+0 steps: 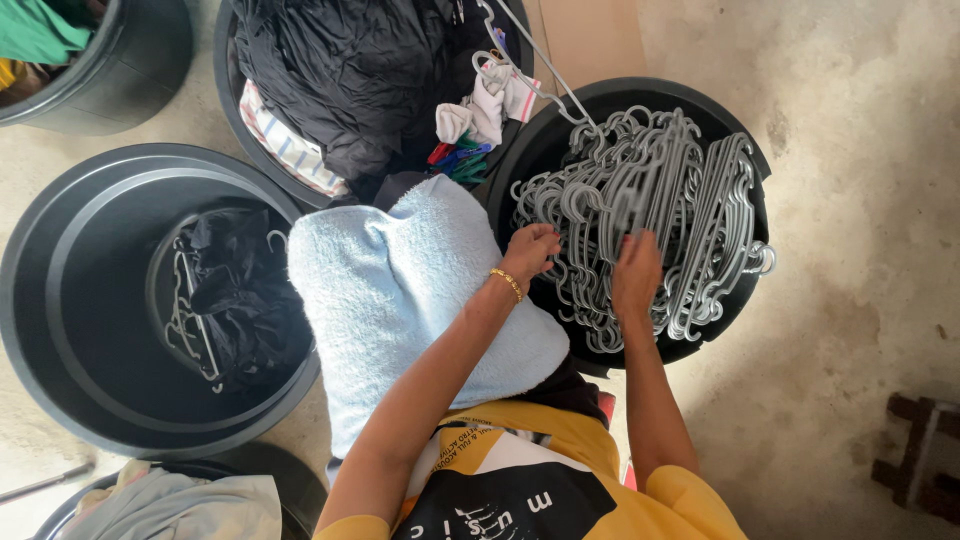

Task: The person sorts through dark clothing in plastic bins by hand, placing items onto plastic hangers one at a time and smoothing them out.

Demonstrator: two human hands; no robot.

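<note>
Both hands reach into a tangle of grey plastic hangers [650, 210] that fills a black tub [745, 150] in the upper right of the frame. The left hand [530, 250], with a gold bracelet [507, 283] at the wrist, has its fingers curled down among the hangers at the near left edge of the pile; whether it grips one I cannot tell. The right hand [636, 272] lies palm down on the hangers just beside it, fingers pushed in among them, its grasp hidden too. A pale blue towel [400, 300] lies over the person's lap, left of the arms. Further left sits a big black tub [60, 300] holding dark cloth and a few hangers. At the top centre another tub [228, 60] is heaped with dark clothes [350, 70]. The floor [860, 300] is bare concrete.
</note>
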